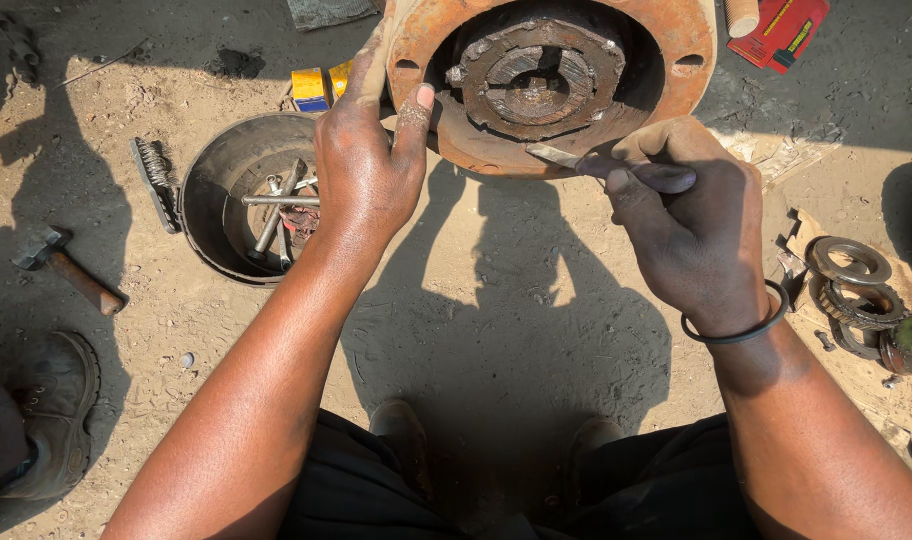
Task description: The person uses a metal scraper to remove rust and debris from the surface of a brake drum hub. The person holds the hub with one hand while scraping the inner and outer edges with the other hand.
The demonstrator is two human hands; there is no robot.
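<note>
A large rusty round hub (666,40) with a greasy inner part stands tilted on the sandy ground at the top centre. My left hand (371,165) grips its lower left rim, thumb over the edge. My right hand (681,215) holds a thin flat metal tool (561,156) like a pen. The tool's tip touches the hub's lower inner rim. A black band circles my right wrist.
A round metal pan (211,190) with bolts and wrenches sits at the left. A wire brush (156,180) and a hammer (71,270) lie farther left. Bearing rings (851,280) rest at the right on cardboard. Another person's shoe (51,410) is at the bottom left.
</note>
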